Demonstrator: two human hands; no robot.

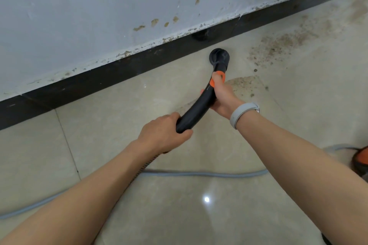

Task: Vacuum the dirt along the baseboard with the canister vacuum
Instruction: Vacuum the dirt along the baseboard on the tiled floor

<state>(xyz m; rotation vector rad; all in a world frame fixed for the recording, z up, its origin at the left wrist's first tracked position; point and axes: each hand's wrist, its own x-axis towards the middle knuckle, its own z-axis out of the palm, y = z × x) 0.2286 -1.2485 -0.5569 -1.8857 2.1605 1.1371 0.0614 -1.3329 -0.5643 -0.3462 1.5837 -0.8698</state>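
Both hands hold the curved black wand (197, 107) of the vacuum over a pale tiled floor (111, 125). The left hand (165, 131) has its grip closed around the lower rear end of the wand, fingers wrapped over the top. The right hand (223, 95), with a grey band (242, 113) on its wrist, has its grip pressed around the wand further forward, the thumb lying on an orange collar (218, 78). At the far end, the round black nozzle (219, 56) sits down on the floor just beside the black baseboard (119, 69), which runs along the foot of a stained white wall (99, 16). Brown dirt (282, 45) is scattered over the tiles to the right of the nozzle, near the baseboard, with another patch (245, 83) close to the right hand. A grey hose (199, 174) lies across the floor beneath the forearms. An orange part of the vacuum body (361, 158) shows at the right edge.
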